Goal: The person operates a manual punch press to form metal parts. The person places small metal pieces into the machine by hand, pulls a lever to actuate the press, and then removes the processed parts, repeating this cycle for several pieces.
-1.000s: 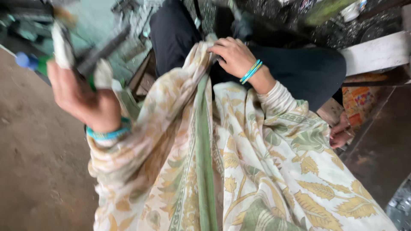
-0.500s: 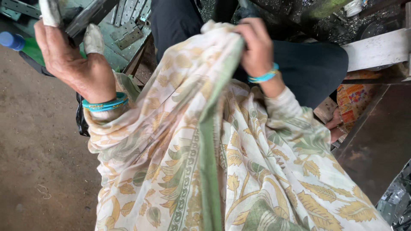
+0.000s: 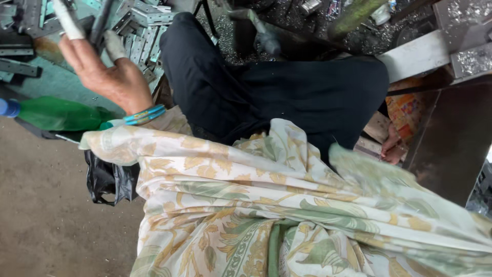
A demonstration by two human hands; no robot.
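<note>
- Green plastic bottle (image 3: 61,114) with blue cap, lying on its side on the floor (image 3: 41,215) at the left; contents not possible to tell.
- Black plastic bag (image 3: 110,179), crumpled, on the floor just beside the printed cloth; inside not visible.
- Left hand (image 3: 105,66) raised at the upper left, fingers half curled around a thin dark metal rod (image 3: 100,23); rod upright, slightly tilted, blurred.
- White wrappings (image 3: 69,23) on two fingers of this hand, one on a long finger and one on the thumb.
- Turquoise bangles (image 3: 145,115) on the left wrist, seemingly two or three, close together.
- Right hand not visible anywhere, so open or closed impossible to say.
- Rod dark grey, narrow, straight, held above a pile of grey metal brackets (image 3: 136,25) on a teal surface; brackets many, overlapped, not countable.
- Cream cloth (image 3: 266,205) with yellow and green leaf print, covering the lower part of the view, folded in several waves.
- Black trousers (image 3: 266,92) of a seated person above the cloth; bare toes (image 3: 392,149) showing at the right.
- One bottle, one bag, one rod.
</note>
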